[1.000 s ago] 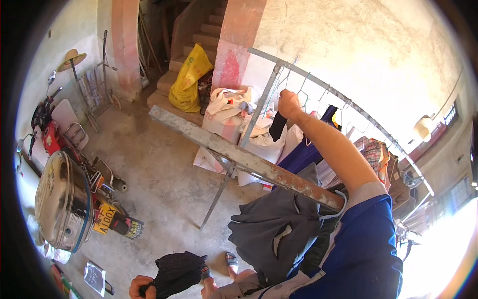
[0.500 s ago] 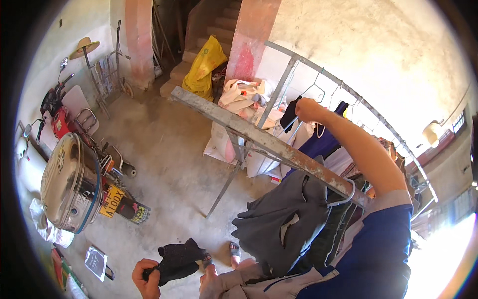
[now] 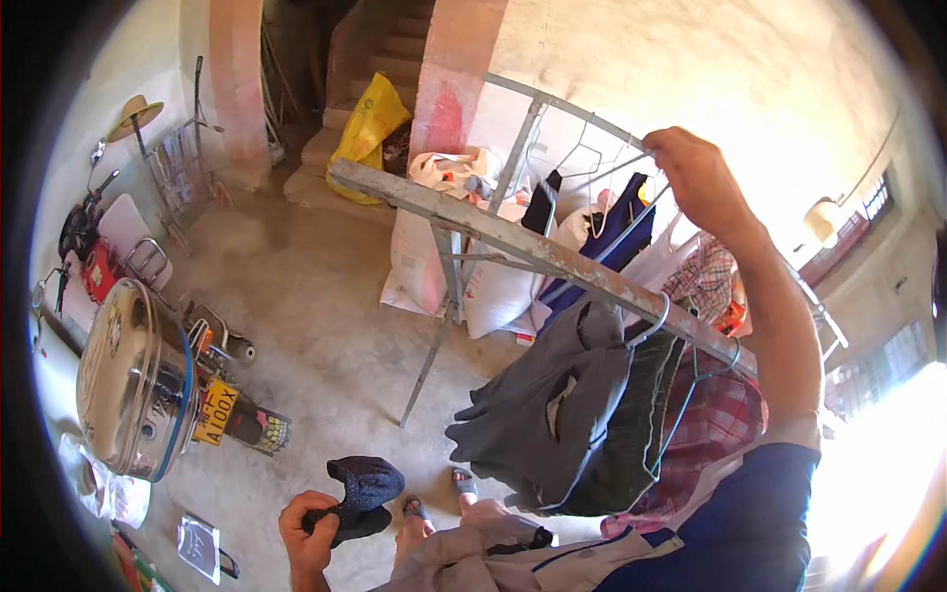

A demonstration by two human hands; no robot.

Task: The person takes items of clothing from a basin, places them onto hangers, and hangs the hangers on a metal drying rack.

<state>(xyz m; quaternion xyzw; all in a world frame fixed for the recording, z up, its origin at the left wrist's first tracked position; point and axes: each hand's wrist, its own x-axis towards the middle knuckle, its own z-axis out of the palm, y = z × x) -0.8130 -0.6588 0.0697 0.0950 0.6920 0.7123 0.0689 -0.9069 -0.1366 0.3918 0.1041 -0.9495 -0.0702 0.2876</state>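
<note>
Your left hand (image 3: 308, 533) is down low near the bottom edge of the view, fingers clenched around a bunched-up dark cloth (image 3: 361, 488), so that's where the cloth is: balled up in your fist, well below the metal drying rail (image 3: 533, 247) and apart from it. Your right hand (image 3: 698, 176) is up high at the upper bar of the rack, fingers curled around the top of a wire hanger (image 3: 592, 173); a second bare hanger sits right beside it, so I honestly can't tell if you've got one or both. Toward the right end of the rail there's a grey garment (image 3: 552, 414) hanging next to a red plaid shirt (image 3: 715, 424). A big steel pot (image 3: 128, 380) lies on the concrete floor (image 3: 326, 326) off to your left.
</note>
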